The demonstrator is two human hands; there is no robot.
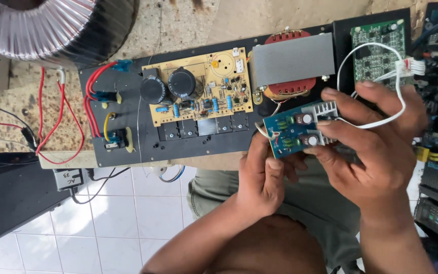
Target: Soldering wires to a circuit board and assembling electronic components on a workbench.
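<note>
Both hands grasp a small blue circuit board [290,133] at centre right of the frame, left hand [264,177] pinching its lower edge, right hand [376,152] clasping its finned heatsink (white wire [381,122] looped over), best steadied by the edges.

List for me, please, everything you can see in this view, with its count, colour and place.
small circuit board: one, blue, held in both hands
heat sink: one, silver, on the blue board
white cable: one, looping over the right hand
yellow circuit board: one, on the black panel
black panel: one, across the bench
transformer: one, grey and orange, right of the yellow board
green circuit board: one, upper right
red wires: several, left
toroidal coil: one, silvery, upper left
left hand: under the blue board
right hand: gripping the blue board's right side
</note>
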